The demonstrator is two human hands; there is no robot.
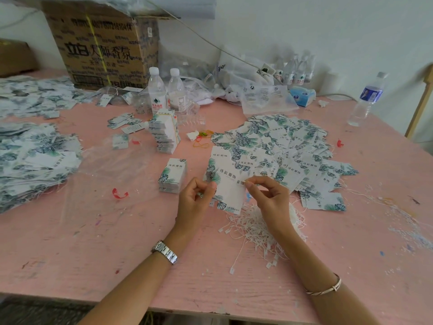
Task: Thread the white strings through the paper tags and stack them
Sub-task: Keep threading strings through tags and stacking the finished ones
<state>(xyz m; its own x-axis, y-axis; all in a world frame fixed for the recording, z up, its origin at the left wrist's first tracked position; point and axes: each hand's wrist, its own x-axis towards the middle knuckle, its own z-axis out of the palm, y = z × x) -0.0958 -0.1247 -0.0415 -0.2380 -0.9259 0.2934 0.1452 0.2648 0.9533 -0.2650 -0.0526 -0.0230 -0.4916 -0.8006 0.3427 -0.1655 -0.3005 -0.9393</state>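
Left hand (195, 195) pinches the leaf-printed tag (228, 184) steady while right hand (269, 195) pinches its top edge, apparently to thread a string.

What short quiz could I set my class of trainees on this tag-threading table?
1. True or false: the tangle of white strings lies on the pink table beneath the right hand.
2. What do the left hand and the right hand pinch between them? A) a blue tissue pack B) a white leaf-printed paper tag C) a red scrap
3. Fill in: ___ clear white-capped plastic bottles stand just before the brown cardboard box.
Key: 1 true; 2 B; 3 two.
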